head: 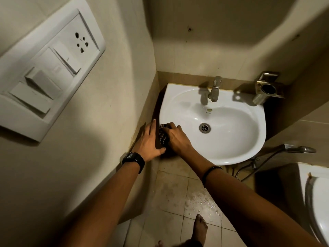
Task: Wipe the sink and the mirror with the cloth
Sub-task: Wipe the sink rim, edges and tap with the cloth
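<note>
**Cloth on the sink's left rim, both hands over there**

So the white sink sits in the corner, and everything is going on at its left edge. The right hand is curled over a dark patterned cloth, grasping it and holding it against the sink's left rim, on the near side of that edge. Most of the cloth is bunched under the fingers, so only a bit pokes out to the left.

The left hand isn't gripping anything. Its fingers are straight, laid just outside the sink's left edge next to the wall, with the thumb reaching toward the cloth. I can't tell if it actually touches. There's a black watch on that wrist.

The tap stands at the back of the sink and the drain sits in the middle of the bowl. A metal holder is on the wall at the sink's back right. Below the sink the floor looks wet, and a bare foot stands on it.
</note>
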